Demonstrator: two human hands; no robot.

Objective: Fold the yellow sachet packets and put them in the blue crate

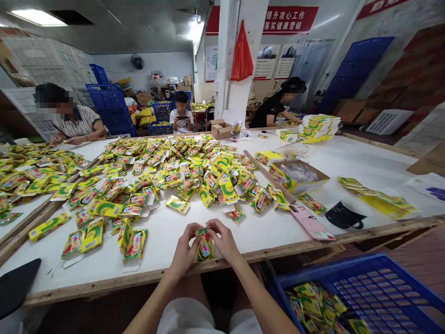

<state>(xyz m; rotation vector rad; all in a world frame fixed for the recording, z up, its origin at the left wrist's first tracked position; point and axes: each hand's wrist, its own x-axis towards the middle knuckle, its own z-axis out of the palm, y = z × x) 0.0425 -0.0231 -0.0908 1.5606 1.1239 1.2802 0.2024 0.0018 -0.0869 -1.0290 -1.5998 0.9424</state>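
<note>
My left hand (pixel 184 250) and my right hand (pixel 224 241) both pinch one small yellow-green packet box (pixel 204 245), held upright just above the near edge of the white table (pixel 167 232). The fingers of both hands are closed on its top corners. Just beyond my hands a large heap of the same yellow-green packets (pixel 181 174) spreads across the table. Several folded packets (pixel 134 243) lie to the left of my left hand.
A blue crate (pixel 378 290) with several packets stands at lower right. An open cardboard box (pixel 301 176), a pink phone (pixel 311 222), a black mask (pixel 342 215) and flat cartons (pixel 378 197) lie right. Three people sit at the far side. A wooden strip (pixel 267 174) crosses the table.
</note>
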